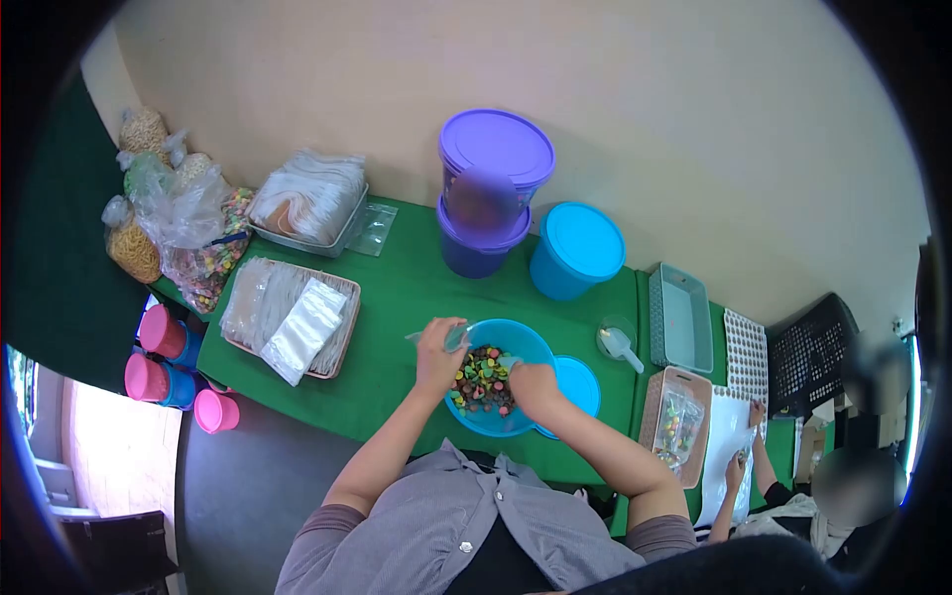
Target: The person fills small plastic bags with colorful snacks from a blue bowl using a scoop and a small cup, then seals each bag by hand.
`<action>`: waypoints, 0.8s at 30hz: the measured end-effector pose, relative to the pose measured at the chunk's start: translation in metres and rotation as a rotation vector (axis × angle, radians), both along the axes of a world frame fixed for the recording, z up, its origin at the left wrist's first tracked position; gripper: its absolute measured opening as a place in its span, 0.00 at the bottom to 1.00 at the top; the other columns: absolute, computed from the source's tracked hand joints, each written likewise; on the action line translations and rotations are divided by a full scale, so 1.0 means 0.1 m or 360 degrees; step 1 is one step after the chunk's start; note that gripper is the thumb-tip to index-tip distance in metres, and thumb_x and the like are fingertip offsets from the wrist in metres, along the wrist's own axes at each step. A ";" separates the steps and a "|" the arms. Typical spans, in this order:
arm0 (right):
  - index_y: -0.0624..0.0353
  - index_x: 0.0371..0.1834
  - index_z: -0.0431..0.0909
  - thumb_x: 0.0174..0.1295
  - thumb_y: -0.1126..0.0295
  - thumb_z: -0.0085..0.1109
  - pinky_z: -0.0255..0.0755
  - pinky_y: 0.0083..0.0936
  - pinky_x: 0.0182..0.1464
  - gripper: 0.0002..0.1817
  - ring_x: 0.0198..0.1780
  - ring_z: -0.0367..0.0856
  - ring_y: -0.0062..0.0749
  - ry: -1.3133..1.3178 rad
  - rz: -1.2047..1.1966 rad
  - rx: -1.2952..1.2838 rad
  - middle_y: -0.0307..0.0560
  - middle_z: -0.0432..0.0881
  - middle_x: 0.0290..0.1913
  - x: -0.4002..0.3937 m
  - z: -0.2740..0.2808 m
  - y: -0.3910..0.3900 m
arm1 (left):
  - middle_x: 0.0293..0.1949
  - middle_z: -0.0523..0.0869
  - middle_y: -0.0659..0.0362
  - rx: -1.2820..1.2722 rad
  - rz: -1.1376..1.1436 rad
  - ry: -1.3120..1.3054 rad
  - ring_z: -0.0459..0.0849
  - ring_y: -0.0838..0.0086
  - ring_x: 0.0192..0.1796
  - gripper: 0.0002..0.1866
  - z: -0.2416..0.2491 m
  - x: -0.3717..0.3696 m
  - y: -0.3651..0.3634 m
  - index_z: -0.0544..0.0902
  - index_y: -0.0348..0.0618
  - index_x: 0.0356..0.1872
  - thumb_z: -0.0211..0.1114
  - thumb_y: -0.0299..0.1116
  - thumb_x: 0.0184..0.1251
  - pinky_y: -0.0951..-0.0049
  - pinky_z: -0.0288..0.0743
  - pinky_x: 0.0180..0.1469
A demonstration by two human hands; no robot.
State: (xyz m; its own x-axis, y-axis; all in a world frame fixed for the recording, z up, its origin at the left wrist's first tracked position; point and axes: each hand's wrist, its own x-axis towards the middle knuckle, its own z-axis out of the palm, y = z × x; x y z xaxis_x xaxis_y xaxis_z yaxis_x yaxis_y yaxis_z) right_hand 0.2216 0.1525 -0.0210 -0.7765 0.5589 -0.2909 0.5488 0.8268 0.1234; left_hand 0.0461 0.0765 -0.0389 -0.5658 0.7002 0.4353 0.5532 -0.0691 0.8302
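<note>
A round blue tub (531, 342) stands in front of me on the green cloth, holding a mix of colourful and brown pieces (483, 382). My left hand (438, 347) is closed on a clear plastic bag (457, 336) at the tub's left rim. Inside the tub's right side, my right hand (534, 386) is closed round something pale, perhaps a scoop, mostly hidden by the fingers. A blue lid (578, 388) lies partly under the tub on its right.
Baskets of clear bags (351, 288) are left; purple tubs (483, 243) and a lidded blue tub (563, 276) stand behind. A white scoop (621, 346), trays (681, 317) and a co-worker's hands (736, 470) are right. Filled bags (188, 213) sit far left.
</note>
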 end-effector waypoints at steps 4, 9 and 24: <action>0.60 0.43 0.80 0.56 0.72 0.57 0.79 0.38 0.31 0.12 0.34 0.88 0.39 -0.0215 -0.0085 -0.0070 0.47 0.86 0.31 0.02 -0.44 0.25 | 0.40 0.82 0.52 -0.0043 0.0061 -0.0051 0.81 0.56 0.46 0.18 -0.01 0.03 -0.02 0.81 0.40 0.42 0.70 0.18 0.47 0.63 0.75 0.50; 0.59 0.46 0.78 0.61 0.70 0.52 0.78 0.40 0.44 0.12 0.46 0.85 0.51 0.0117 -0.0488 -0.0901 0.56 0.84 0.44 -0.12 -0.89 0.38 | 0.40 0.83 0.53 -0.0026 0.0043 -0.0087 0.83 0.60 0.45 0.19 -0.02 0.02 -0.03 0.81 0.39 0.43 0.68 0.16 0.45 0.67 0.76 0.50; 0.65 0.39 0.85 0.60 0.67 0.59 0.79 0.31 0.38 0.12 0.34 0.86 0.33 0.0745 -0.0616 -0.1668 0.52 0.86 0.33 -0.22 -0.85 0.44 | 0.41 0.83 0.52 -0.0089 0.0024 0.0019 0.84 0.59 0.46 0.18 0.05 0.08 0.02 0.81 0.37 0.42 0.66 0.16 0.47 0.64 0.75 0.52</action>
State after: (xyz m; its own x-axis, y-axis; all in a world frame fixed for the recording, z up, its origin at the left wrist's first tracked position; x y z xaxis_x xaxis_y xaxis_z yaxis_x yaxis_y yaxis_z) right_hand 0.1998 0.1968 -0.1058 -0.7612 0.4388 -0.4774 0.5943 0.1777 -0.7843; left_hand 0.0543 0.0782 -0.0339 -0.5716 0.7150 0.4026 0.5639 -0.0141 0.8257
